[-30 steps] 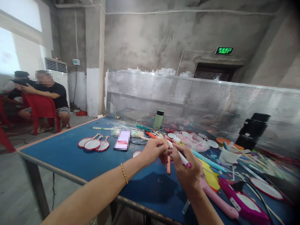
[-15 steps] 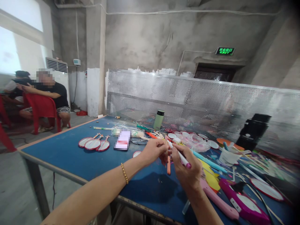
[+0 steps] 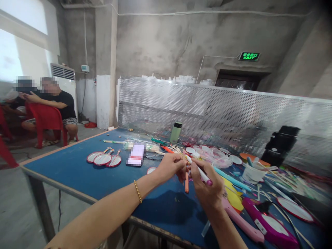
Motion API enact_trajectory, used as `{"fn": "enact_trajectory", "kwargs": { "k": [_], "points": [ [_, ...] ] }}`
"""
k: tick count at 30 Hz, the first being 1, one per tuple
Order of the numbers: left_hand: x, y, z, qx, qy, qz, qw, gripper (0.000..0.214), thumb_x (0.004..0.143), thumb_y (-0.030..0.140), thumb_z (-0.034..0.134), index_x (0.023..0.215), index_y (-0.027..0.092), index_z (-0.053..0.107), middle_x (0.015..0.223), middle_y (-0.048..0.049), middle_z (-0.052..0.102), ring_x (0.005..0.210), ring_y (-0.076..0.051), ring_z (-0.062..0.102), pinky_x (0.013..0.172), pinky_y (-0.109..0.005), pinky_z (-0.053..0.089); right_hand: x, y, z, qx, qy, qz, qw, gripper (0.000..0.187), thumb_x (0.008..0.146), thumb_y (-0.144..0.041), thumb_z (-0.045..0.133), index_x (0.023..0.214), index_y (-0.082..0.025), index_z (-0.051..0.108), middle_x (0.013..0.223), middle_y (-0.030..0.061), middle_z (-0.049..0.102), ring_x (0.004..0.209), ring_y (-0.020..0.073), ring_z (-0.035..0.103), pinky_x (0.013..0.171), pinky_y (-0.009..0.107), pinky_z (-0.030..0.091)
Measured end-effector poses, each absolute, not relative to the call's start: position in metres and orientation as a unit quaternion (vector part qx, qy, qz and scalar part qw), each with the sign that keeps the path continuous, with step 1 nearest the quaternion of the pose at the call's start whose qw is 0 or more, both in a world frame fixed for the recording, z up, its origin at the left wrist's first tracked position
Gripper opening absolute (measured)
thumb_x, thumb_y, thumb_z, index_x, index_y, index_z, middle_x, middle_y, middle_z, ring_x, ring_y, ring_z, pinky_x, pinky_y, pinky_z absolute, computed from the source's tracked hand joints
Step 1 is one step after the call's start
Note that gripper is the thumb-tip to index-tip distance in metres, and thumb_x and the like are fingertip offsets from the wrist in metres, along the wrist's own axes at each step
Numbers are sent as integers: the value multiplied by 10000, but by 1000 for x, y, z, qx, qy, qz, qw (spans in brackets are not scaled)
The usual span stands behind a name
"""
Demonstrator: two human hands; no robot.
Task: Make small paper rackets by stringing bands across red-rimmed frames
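My right hand [image 3: 209, 183] is closed around a white marker with a magenta end [image 3: 204, 175], held like a pen. Its tip points up and left toward my left hand [image 3: 171, 167]. The fingers of that left hand are pinched together right by the tip. What they hold is mostly hidden; a small pinkish piece shows above the fingertips. Just below the fingers an orange stick-like piece [image 3: 186, 183] is visible; I cannot tell whether it is held or lies on the table.
Small red-rimmed round fans [image 3: 102, 159] and a phone [image 3: 135, 155] lie left on the blue table [image 3: 70, 173]. A green bottle [image 3: 176, 133] stands behind. Right are a white cup [image 3: 252, 174], a pink-handled tool [image 3: 243, 221] and a purple device [image 3: 272, 224]. Two people sit far left.
Both hands stay almost where they were, with only a slight shift of the marker at the fingertips. In the background, one seated person's head has moved a little.
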State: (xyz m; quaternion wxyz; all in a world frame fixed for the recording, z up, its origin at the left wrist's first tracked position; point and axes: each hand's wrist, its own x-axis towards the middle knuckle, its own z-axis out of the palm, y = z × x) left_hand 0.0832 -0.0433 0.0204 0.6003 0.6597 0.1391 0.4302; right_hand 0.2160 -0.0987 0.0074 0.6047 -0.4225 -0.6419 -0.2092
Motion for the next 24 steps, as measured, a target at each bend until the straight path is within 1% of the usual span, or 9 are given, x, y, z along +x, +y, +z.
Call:
{"fn": "enact_trajectory", "kwargs": {
  "k": [4, 8, 13, 20, 24],
  "points": [
    [84, -41, 18, 658, 140, 429, 602, 225, 762, 346, 588, 673, 153, 513, 520, -15, 602, 421, -121, 566, 426, -226, 486, 215, -100, 7, -416, -653, -205, 598, 141, 901, -251, 584, 971, -176, 681, 823, 38, 728, 685, 154, 692, 641, 265, 536],
    [85, -39, 17, 657, 140, 428, 605, 224, 754, 340, 590, 662, 148, 521, 512, -19, 601, 408, -126, 561, 408, -234, 484, 214, -101, 8, -422, -661, -196, 589, 143, 904, -264, 580, 959, -175, 676, 792, 33, 723, 652, 152, 685, 613, 260, 533],
    [84, -41, 18, 657, 138, 432, 602, 239, 762, 354, 594, 669, 149, 515, 519, -17, 600, 421, -119, 564, 421, -222, 487, 215, -99, 8, -419, -647, -203, 604, 147, 896, -253, 587, 973, -173, 682, 811, 36, 727, 643, 147, 679, 604, 256, 529],
    [83, -43, 21, 657, 144, 428, 604, 217, 762, 336, 576, 666, 153, 510, 518, -12, 595, 418, -113, 560, 426, -215, 483, 214, -98, 9, -420, -640, -218, 605, 147, 893, -247, 588, 979, -178, 685, 819, 44, 733, 643, 154, 678, 609, 269, 526],
    [84, -42, 19, 658, 144, 425, 605, 194, 762, 321, 569, 679, 153, 519, 519, -11, 597, 422, -120, 565, 426, -224, 487, 214, -100, 8, -417, -654, -206, 597, 147, 896, -258, 586, 980, -185, 681, 834, 44, 734, 687, 167, 694, 640, 279, 541]
  ]
}}
